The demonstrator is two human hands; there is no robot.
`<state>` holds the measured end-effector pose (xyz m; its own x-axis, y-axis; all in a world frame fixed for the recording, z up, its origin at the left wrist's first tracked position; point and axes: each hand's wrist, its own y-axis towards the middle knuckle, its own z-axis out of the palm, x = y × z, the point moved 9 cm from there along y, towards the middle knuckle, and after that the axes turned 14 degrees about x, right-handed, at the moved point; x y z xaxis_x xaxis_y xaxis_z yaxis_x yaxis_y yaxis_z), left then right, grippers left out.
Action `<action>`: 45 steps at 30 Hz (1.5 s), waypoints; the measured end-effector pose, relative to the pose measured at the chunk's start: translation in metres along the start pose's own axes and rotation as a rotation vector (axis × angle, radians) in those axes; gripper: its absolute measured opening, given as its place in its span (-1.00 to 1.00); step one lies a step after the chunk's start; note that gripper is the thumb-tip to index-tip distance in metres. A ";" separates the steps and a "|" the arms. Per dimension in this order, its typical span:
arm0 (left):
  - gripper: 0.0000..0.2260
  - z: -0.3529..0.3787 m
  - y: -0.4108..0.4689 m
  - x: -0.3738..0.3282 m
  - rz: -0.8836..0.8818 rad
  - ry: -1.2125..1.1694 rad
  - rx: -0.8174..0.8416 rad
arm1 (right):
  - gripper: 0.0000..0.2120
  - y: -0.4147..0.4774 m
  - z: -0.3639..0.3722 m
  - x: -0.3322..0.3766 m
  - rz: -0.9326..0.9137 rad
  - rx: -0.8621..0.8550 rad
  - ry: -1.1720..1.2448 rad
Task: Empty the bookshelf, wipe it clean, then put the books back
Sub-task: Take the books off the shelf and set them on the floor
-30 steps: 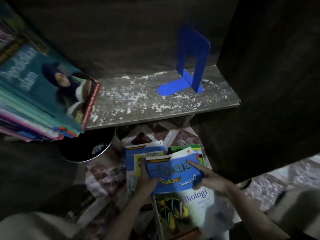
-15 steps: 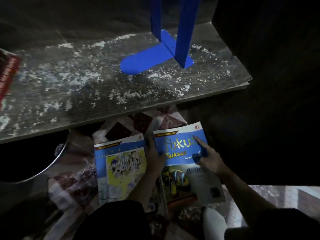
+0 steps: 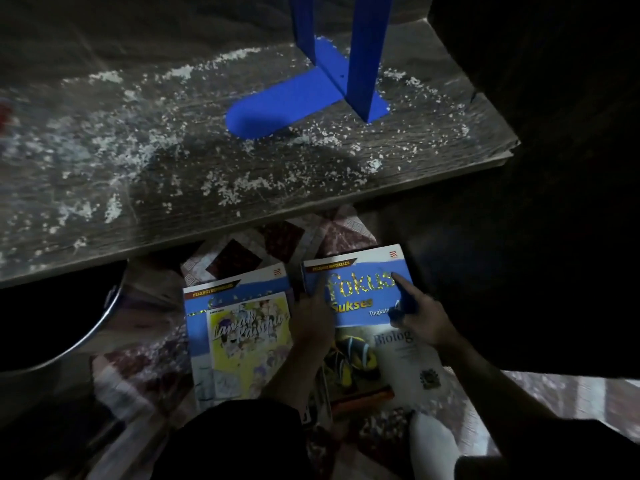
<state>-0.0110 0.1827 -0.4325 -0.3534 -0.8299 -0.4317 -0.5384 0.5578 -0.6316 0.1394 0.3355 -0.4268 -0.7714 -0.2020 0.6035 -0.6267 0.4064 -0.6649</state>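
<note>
The dusty wooden shelf board (image 3: 242, 174) is bare except for white crumbs and a blue metal bookend (image 3: 329, 88) standing near its right end. Below it, on the floor, lies a blue "Fokus Sukses Biologi" book (image 3: 367, 327) on top of other books. My left hand (image 3: 311, 323) holds its left edge. My right hand (image 3: 415, 317) holds its right side, index finger stretched across the cover. A blue and yellow book (image 3: 242, 337) lies just to its left.
A round metal pan (image 3: 100, 327) sits under the shelf at the left. Patterned cloth or tiles (image 3: 277, 244) cover the floor around the books. The dark side panel of the bookshelf (image 3: 554, 150) rises at the right.
The view has dropped closer to the floor, and the leaning books at the left have left the frame. The Fokus book has come down flat onto the pile beside the yellow one.
</note>
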 end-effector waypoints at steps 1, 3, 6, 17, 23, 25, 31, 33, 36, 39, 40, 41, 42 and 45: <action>-0.45 0.000 -0.002 -0.002 -0.018 0.073 0.024 | -0.27 -0.001 0.001 0.002 0.041 0.014 -0.093; -0.48 -0.001 -0.003 -0.003 -0.021 0.100 0.087 | -0.28 -0.006 0.004 0.007 0.145 0.055 -0.244; -0.52 -0.005 -0.018 -0.001 0.007 -0.080 0.256 | -0.33 -0.024 0.004 0.023 0.230 0.030 -0.378; -0.82 -0.163 -0.196 0.022 0.128 -0.412 -0.002 | -0.80 -0.107 0.070 0.255 -0.251 0.187 -0.286; -0.85 -0.327 -0.340 0.079 0.186 -0.417 -0.752 | -0.70 -0.182 0.120 0.416 -0.596 0.237 0.117; -0.80 -0.369 -0.393 0.088 0.177 -0.317 -1.040 | -0.74 -0.204 0.128 0.458 -0.700 0.207 0.147; -0.50 -0.428 -0.465 0.101 -0.078 -0.096 -1.270 | -0.40 -0.243 0.167 0.519 -0.768 0.406 0.085; -0.46 -0.432 -0.458 0.107 -0.140 -0.035 -1.194 | -0.34 -0.246 0.174 0.526 -0.769 0.429 0.090; -0.47 -0.433 -0.452 0.111 -0.151 -0.033 -1.141 | -0.32 -0.246 0.179 0.528 -0.762 0.444 0.121; -0.50 -0.434 -0.451 0.110 -0.152 -0.016 -1.156 | -0.32 -0.244 0.180 0.528 -0.767 0.456 0.129; -0.51 -0.435 -0.451 0.110 -0.157 -0.004 -1.166 | -0.32 -0.243 0.180 0.528 -0.770 0.462 0.135; -0.51 -0.435 -0.452 0.108 -0.163 0.012 -1.176 | -0.32 -0.243 0.180 0.528 -0.775 0.465 0.137; -0.51 -0.435 -0.452 0.108 -0.168 0.025 -1.181 | -0.31 -0.242 0.181 0.529 -0.780 0.466 0.136; -0.48 -0.435 -0.452 0.105 -0.196 0.048 -1.174 | -0.32 -0.239 0.181 0.529 -0.782 0.473 0.133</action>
<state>-0.1372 -0.1605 0.0875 -0.2019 -0.9135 -0.3532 -0.9486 0.0926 0.3026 -0.1391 -0.0301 -0.0287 -0.1090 -0.1497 0.9827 -0.9666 -0.2146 -0.1399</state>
